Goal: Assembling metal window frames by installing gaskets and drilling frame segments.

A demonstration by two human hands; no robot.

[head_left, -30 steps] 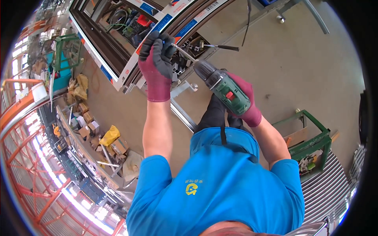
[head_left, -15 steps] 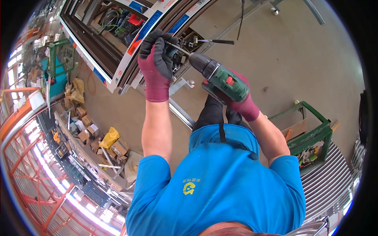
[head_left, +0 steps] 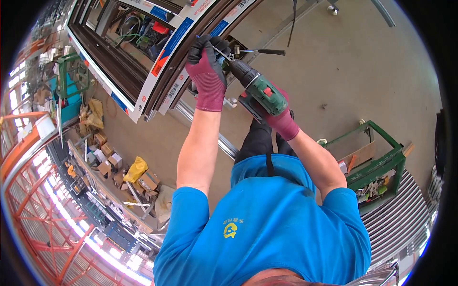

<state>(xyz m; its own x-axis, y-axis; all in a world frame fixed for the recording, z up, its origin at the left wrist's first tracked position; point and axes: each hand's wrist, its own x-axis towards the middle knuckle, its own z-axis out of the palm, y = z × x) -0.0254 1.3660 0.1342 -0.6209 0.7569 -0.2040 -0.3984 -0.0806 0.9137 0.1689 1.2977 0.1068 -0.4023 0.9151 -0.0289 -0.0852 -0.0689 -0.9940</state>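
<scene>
Right now the worker in the blue T-shirt point(head_left: 267, 209) has both arms stretched forward, and both hands wear maroon gloves with dark grey coating over the fingers. The right hand point(head_left: 285, 122) has its fingers wrapped round the grip of a green and black cordless drill point(head_left: 265, 95), which is held up above the floor point(head_left: 329, 81), near the corner of some stacked brown frames point(head_left: 114, 62). A long thin bit point(head_left: 222, 54) runs from the chuck up toward the left hand point(head_left: 208, 69), whose fingers are curled in close by the bit's far end; from where I stand, I can't tell whether they pinch the bit or some small piece hidden among them

White, blue and red protective strips point(head_left: 175, 44) cover parts of the frames, and through one opening I can see coiled wire point(head_left: 132, 24) and a red object point(head_left: 161, 28). Just beyond the chuck lies a hammer point(head_left: 265, 51) with a dark handle. Off to the worker's right stands a green metal rack point(head_left: 381, 164), while cardboard boxes point(head_left: 115, 159) and a yellow bag point(head_left: 136, 170) sit well apart on the left
</scene>
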